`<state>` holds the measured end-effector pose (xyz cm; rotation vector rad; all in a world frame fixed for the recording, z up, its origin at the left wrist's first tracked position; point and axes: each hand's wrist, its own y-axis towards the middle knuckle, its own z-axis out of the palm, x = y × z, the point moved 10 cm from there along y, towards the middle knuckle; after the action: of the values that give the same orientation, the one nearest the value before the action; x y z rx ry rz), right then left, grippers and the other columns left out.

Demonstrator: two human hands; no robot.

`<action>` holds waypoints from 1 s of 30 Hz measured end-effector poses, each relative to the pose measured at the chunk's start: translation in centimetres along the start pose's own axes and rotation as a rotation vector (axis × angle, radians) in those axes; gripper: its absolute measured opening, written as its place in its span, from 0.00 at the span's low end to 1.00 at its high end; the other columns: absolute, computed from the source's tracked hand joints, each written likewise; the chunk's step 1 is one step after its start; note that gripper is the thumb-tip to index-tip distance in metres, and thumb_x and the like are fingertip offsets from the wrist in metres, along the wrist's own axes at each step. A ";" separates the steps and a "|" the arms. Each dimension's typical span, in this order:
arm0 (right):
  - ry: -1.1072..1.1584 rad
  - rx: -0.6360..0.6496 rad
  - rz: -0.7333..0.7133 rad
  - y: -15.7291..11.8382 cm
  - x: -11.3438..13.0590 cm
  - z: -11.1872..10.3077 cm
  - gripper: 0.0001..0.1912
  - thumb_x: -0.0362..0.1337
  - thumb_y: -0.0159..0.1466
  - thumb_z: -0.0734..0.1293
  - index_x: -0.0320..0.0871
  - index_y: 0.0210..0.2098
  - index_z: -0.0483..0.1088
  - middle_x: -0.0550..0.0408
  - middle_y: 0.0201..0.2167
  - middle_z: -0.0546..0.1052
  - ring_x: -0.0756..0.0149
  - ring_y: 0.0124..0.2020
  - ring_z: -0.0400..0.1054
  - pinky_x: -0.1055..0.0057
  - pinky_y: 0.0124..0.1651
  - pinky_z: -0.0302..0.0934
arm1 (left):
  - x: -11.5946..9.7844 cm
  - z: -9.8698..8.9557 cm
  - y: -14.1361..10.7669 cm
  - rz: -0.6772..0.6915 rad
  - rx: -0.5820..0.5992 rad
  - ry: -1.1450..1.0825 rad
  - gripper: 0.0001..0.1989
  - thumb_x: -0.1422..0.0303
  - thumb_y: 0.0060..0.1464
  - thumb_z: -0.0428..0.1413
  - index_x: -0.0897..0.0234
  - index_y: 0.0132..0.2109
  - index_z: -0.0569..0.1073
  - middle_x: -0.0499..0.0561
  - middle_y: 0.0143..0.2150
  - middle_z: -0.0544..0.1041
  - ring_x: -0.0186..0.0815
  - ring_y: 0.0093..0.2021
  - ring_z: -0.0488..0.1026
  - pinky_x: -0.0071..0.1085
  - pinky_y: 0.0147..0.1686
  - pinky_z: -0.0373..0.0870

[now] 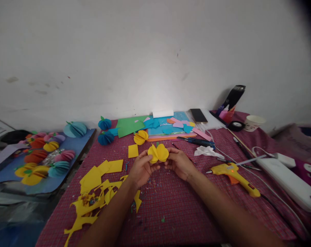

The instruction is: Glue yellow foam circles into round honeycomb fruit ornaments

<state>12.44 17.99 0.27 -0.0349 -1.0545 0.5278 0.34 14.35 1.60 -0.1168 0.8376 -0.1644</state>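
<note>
Between my two hands, above the middle of the table, is a yellow paper pumpkin point(158, 153) made of folded rounds, with a small green bit at its top. My left hand point(142, 168) pinches its left side, thumb in front. On its right side the fingers of my right hand point(180, 162) close on the paper edge. Behind it sits another yellow paper pumpkin point(140, 137). A yellow paper square point(133, 151) lies just beyond my left hand, and more yellow sheets point(91, 178) and cut scraps point(80, 218) are spread to the left.
A yellow glue gun point(234, 175) lies right of my right arm, near a white power bank-like box point(286, 181). Coloured paper point(131, 125), a phone point(198, 115), a paper cup point(253, 122) and a black flask point(234, 97) stand toward the wall. Finished paper pumpkins point(37, 156) cover a blue board.
</note>
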 end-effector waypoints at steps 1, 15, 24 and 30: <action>0.002 0.016 0.013 0.0 -0.1 0.2 0.13 0.32 0.47 0.76 0.41 0.32 0.74 0.57 0.23 0.79 0.73 0.19 0.68 0.76 0.22 0.67 | 0.0 0.0 0.0 -0.002 0.001 0.007 0.15 0.72 0.51 0.66 0.65 0.45 0.72 0.52 0.40 0.82 0.36 0.34 0.81 0.29 0.31 0.80; 0.045 0.018 -0.022 0.2 0.0 0.0 0.09 0.31 0.51 0.75 0.42 0.32 0.76 0.57 0.25 0.80 0.73 0.19 0.67 0.75 0.23 0.69 | -0.7 -0.9 0.0 0.102 -0.141 0.134 0.27 0.69 0.46 0.71 0.60 0.50 0.69 0.48 0.40 0.79 0.36 0.35 0.80 0.28 0.29 0.79; 0.115 0.040 -0.081 0.0 1.1 -0.1 0.10 0.36 0.54 0.76 0.41 0.36 0.79 0.57 0.27 0.78 0.73 0.20 0.67 0.73 0.25 0.70 | -1.7 -1.5 0.1 0.252 -0.215 0.320 0.22 0.65 0.45 0.72 0.62 0.45 0.73 0.51 0.43 0.79 0.33 0.36 0.77 0.26 0.32 0.75; 0.123 0.092 -0.087 -0.2 1.4 0.3 0.12 0.38 0.55 0.76 0.41 0.39 0.80 0.58 0.23 0.77 0.71 0.21 0.68 0.73 0.27 0.69 | -3.0 -1.4 -0.2 0.424 -0.208 0.441 0.27 0.77 0.45 0.70 0.58 0.53 0.76 0.52 0.53 0.79 0.36 0.51 0.77 0.28 0.53 0.71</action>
<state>12.78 18.33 1.61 0.0587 -0.9071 0.4882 -2.67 14.68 2.93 -0.0967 1.2986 0.3081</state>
